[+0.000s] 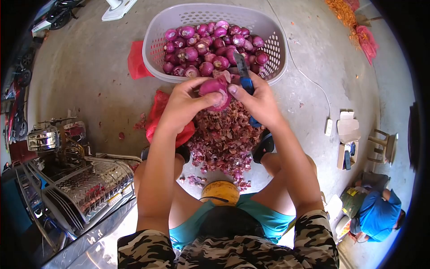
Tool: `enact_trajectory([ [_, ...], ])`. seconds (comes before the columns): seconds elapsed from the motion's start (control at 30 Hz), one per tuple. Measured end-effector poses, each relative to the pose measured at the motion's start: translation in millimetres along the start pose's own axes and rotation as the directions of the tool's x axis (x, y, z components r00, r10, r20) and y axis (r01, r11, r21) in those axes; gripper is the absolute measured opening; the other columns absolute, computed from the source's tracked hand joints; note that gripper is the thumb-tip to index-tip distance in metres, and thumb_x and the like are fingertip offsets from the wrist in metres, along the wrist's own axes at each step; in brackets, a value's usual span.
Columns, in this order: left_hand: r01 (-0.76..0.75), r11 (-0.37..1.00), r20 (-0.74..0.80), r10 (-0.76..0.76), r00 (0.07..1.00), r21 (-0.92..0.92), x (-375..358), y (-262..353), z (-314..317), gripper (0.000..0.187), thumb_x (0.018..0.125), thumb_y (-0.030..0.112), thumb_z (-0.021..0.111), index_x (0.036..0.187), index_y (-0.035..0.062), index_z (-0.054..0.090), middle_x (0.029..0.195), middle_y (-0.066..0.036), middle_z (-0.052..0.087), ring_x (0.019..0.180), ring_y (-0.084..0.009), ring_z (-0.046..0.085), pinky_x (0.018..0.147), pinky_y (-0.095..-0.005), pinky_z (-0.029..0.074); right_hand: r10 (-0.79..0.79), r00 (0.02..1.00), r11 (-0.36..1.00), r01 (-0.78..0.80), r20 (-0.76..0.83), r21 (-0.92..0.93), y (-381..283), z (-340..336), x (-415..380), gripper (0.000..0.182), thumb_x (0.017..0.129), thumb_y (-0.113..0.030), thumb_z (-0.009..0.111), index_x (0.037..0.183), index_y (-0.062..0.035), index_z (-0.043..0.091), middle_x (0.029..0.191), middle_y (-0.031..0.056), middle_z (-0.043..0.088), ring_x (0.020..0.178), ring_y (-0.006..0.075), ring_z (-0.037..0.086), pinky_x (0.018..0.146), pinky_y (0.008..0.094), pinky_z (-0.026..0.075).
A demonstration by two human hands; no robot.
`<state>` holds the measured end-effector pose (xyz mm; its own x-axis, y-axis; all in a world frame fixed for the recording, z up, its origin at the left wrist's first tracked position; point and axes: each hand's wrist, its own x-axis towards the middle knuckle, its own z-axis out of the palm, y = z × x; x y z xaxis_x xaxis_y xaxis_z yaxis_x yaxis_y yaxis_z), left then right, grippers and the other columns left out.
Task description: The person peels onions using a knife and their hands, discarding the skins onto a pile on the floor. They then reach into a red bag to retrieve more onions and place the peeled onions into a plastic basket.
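Note:
My left hand (183,105) is wrapped round a red onion (208,87), its thumb lying across the front. In my right hand (262,103) is a blue-handled cutter knife (246,82), blade pointing up and away from me. The right thumb reaches to the onion's side, where loose skin (222,75) stands up. Just beyond both hands, a grey perforated plastic basket (150,42) holds many red onions (191,54). Beneath the hands, a heap of dry onion skins (219,139) covers the floor between my feet.
A red mesh bag (161,110) lies left of the skins. A yellow container (220,192) is between my legs. A white cable leads to a power strip (328,127). A motorcycle (89,179) stands left; a person in blue (380,215) is at lower right.

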<state>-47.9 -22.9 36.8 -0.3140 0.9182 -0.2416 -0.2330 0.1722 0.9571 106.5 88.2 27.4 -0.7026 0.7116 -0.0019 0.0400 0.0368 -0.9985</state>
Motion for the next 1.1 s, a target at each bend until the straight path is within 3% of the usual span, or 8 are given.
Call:
enact_trajectory([
  [0.17, -0.004, 1.0, 0.027, 0.004, 1.0, 0.001, 3.1, -6.4, 2.1, 0.037, 0.074, 0.011, 0.075, 0.106, -0.0026, 0.063, 0.096, -0.005, 0.063, 0.087, -0.0106, 0.059, 0.08, -0.0266, 0.049, 0.105, 0.994, 0.994, -0.105, -0.002, 0.022, 9.5, -7.8, 3.9, 0.012, 0.085, -0.011, 0.064, 0.09, -0.0004, 0.06, 0.069, -0.0053, 0.055, 0.063, 0.0024, 0.046, 0.056, 0.0213, 0.039],
  [0.37, -0.016, 0.999, 0.063, 0.019, 0.998, -0.042, 2.0, -7.0, 0.6, 0.038, 0.075, 0.009, 0.073, 0.109, -0.0022, 0.061, 0.098, -0.005, 0.063, 0.089, -0.0115, 0.059, 0.083, -0.0271, 0.048, 0.063, 0.995, 0.987, -0.051, -0.074, 0.153, 11.8, -7.6, 3.4, 0.005, 0.088, -0.007, 0.059, 0.087, -0.0017, 0.059, 0.067, -0.0059, 0.054, 0.058, 0.0019, 0.044, 0.052, 0.0211, 0.037],
  [0.67, -0.026, 0.999, 0.08, 0.025, 0.996, 0.019, 1.3, -9.0, 1.2, 0.041, 0.075, 0.007, 0.072, 0.113, -0.0023, 0.06, 0.104, -0.006, 0.063, 0.093, -0.0125, 0.059, 0.086, -0.0281, 0.047, 0.162, 0.986, 0.914, -0.141, -0.025, 0.38, 7.5, -5.1, 0.2, 0.006, 0.09, -0.008, 0.052, 0.095, -0.006, 0.052, 0.062, -0.002, 0.049, 0.045, 0.0062, 0.043, 0.039, 0.0221, 0.033],
  [0.77, -0.084, 0.996, 0.054, 0.085, 0.995, -0.027, 1.9, -9.3, -1.1, 0.042, 0.077, 0.007, 0.07, 0.116, -0.0026, 0.057, 0.108, -0.008, 0.062, 0.095, -0.0144, 0.06, 0.087, -0.0297, 0.048, 0.229, 0.944, 0.915, -0.126, -0.237, 0.382, 10.7, -2.4, 3.0, 0.009, 0.09, -0.01, 0.049, 0.097, -0.0055, 0.051, 0.064, -0.0006, 0.051, 0.044, 0.0063, 0.043, 0.04, 0.0217, 0.034],
  [0.9, -0.122, 0.965, -0.033, 0.117, 0.993, -0.231, -0.5, -6.3, -15.1, 0.044, 0.08, 0.004, 0.066, 0.121, -0.0031, 0.052, 0.111, -0.012, 0.06, 0.097, -0.0195, 0.061, 0.088, -0.0347, 0.05, 0.2, 0.928, 0.945, -0.099, -0.313, 0.311, 10.9, -30.4, 9.6, 0.011, 0.089, -0.012, 0.05, 0.097, -0.0046, 0.053, 0.067, -0.0001, 0.054, 0.047, 0.0068, 0.046, 0.041, 0.0214, 0.035],
  [1.0, -0.091, 0.955, -0.033, 0.085, 0.996, -0.281, -1.9, -3.3, -19.5, 0.047, 0.084, 0.006, 0.063, 0.126, -0.0027, 0.045, 0.114, -0.014, 0.057, 0.101, -0.0232, 0.06, 0.087, -0.0392, 0.052, 0.163, 0.976, 0.987, -0.163, -0.145, 0.013, 7.3, -39.5, 4.3, 0.011, 0.09, -0.013, 0.05, 0.093, -0.0053, 0.056, 0.07, 0.0008, 0.059, 0.045, 0.0034, 0.043, 0.041, 0.0194, 0.035],
  [1.03, -0.064, 0.951, -0.02, 0.061, 0.998, -0.301, -2.2, -1.5, -17.7, 0.047, 0.084, 0.007, 0.062, 0.126, -0.0025, 0.044, 0.115, -0.014, 0.057, 0.102, -0.0232, 0.06, 0.087, -0.0396, 0.052, 0.13, 0.991, 0.98, -0.125, 0.021, -0.152, 11.0, -45.5, 2.7, 0.016, 0.089, -0.013, 0.05, 0.099, -0.0025, 0.057, 0.074, 0.0015, 0.06, 0.053, 0.0063, 0.049, 0.048, 0.0214, 0.04],
  [1.1, -0.019, 0.944, -0.003, 0.02, 1.0, -0.329, -1.1, -1.9, -13.5, 0.046, 0.086, 0.01, 0.061, 0.127, -0.0023, 0.043, 0.116, -0.014, 0.055, 0.103, -0.0232, 0.059, 0.088, -0.0402, 0.051, 0.093, 0.988, 0.933, -0.044, 0.122, -0.357, 14.6, -42.1, -1.7, 0.021, 0.088, -0.012, 0.052, 0.105, -0.0006, 0.056, 0.078, 0.0022, 0.061, 0.062, 0.0083, 0.054, 0.056, 0.0228, 0.043],
])
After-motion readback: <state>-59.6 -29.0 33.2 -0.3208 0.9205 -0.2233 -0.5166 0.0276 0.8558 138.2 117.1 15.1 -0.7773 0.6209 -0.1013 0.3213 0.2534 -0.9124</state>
